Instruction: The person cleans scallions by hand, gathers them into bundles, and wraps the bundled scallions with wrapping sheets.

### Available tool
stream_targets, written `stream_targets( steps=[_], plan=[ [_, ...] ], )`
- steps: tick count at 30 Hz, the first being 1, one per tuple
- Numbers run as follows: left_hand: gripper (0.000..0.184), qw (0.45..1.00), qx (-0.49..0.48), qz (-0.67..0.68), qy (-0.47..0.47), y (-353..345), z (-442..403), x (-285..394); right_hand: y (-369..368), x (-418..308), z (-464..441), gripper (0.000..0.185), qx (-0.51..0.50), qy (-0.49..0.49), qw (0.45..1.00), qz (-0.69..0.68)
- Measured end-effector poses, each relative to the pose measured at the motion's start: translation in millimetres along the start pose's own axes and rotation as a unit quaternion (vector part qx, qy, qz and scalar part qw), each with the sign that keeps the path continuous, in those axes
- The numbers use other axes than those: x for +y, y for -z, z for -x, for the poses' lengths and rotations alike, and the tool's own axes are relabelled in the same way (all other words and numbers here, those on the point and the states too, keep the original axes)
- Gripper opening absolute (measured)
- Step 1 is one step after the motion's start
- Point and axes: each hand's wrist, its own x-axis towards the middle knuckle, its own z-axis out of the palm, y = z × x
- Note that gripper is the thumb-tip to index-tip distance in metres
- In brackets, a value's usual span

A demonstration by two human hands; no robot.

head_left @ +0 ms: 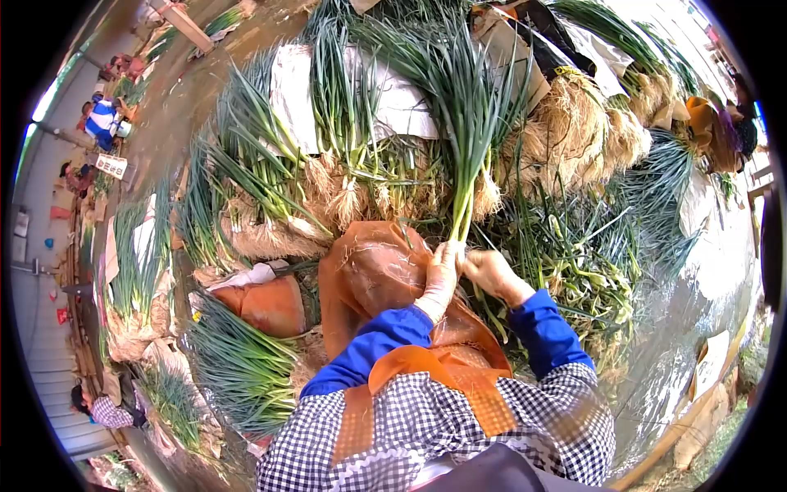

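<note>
My left hand (443,275) is wrapped round the pale stems of a bunch of green onions (469,139), above the orange apron (369,262) over my lap. The long green leaves point away from me, over the piled onions. My right hand (490,272) is beside the left one at the lower end of the stems, with its fingers curled together. What its fingertips pinch, if anything, is too small to tell. Loose leaves and peelings (566,271) lie on the ground to the right of my hands.
Rooted onion bundles (328,189) lie in front, with white sheets (402,102) among them. More roots (566,131) are heaped at the front right. A trimmed-looking bundle (242,361) lies at the left. Other people (102,123) sit at the far left; wet ground (705,287) shows at right.
</note>
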Motion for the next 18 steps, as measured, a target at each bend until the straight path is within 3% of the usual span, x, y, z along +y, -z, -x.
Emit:
stream_targets(
  steps=[1, 3, 4, 5, 7, 8, 9, 11, 13, 14, 15, 16, 17, 18],
  plan=[
    [0.025, 0.987, 0.0, 0.043, 0.155, 6.0, 0.3, 20.9, 2.6, -0.4, 17.5, 0.033, -0.099, -0.034, 0.993, 0.049],
    [0.022, 0.987, 0.007, 0.103, 0.12, 5.9, -14.5, 13.1, -9.2, 14.0, 52.9, 0.034, -0.208, 0.149, 0.954, 0.155],
    [0.022, 0.994, 0.002, 0.022, 0.103, -0.9, -5.2, 21.4, -6.0, 20.5, 64.2, 0.033, -0.197, 0.106, 0.959, 0.174],
    [0.021, 0.994, 0.0, 0.033, 0.1, -2.1, -6.6, 16.3, 9.0, 24.1, 58.6, 0.036, -0.203, 0.042, 0.951, 0.229],
    [0.022, 0.997, -0.005, 0.045, 0.068, -6.2, -5.6, 15.3, 18.1, 58.7, 28.5, 0.034, 0.075, 0.016, 0.943, 0.325],
    [0.022, 0.997, -0.005, 0.046, 0.067, -6.9, -6.9, 17.0, 24.7, 47.6, 16.5, 0.033, 0.148, 0.029, 0.978, 0.142],
    [0.024, 0.998, -0.007, 0.032, 0.061, -5.3, -5.6, 19.4, 27.2, 29.8, 3.7, 0.033, 0.213, 0.04, 0.975, -0.049],
    [0.026, 0.999, -0.009, 0.012, 0.052, -1.0, -4.2, 20.3, 39.1, -11.1, -21.8, 0.033, 0.244, 0.028, 0.967, -0.074],
    [0.029, 0.996, -0.013, 0.072, 0.051, -0.2, -7.6, 15.5, 38.6, -8.2, -70.5, 0.039, 0.219, 0.042, 0.956, -0.192],
    [0.032, 0.993, -0.017, 0.1, 0.061, -0.1, -7.5, 16.6, 32.2, 12.0, -103.4, 0.043, 0.251, 0.136, 0.945, -0.161],
    [0.031, 0.99, -0.03, 0.122, 0.063, -2.6, -6.2, 24.5, 35.0, 6.6, -109.5, 0.041, 0.218, 0.13, 0.947, -0.196],
    [0.027, 0.981, -0.023, 0.146, 0.122, -2.7, -2.5, 32.0, 37.4, 1.9, -115.6, 0.04, 0.187, 0.121, 0.947, -0.229],
    [0.023, 0.968, -0.017, 0.172, 0.181, -1.8, 1.9, 38.9, 44.7, 3.4, -114.1, 0.038, 0.086, 0.071, 0.952, -0.284],
    [0.023, 0.968, -0.015, 0.173, 0.183, 4.2, 2.0, 36.3, 44.4, 0.2, -116.2, 0.03, 0.058, 0.057, 0.936, -0.343]
  ],
)
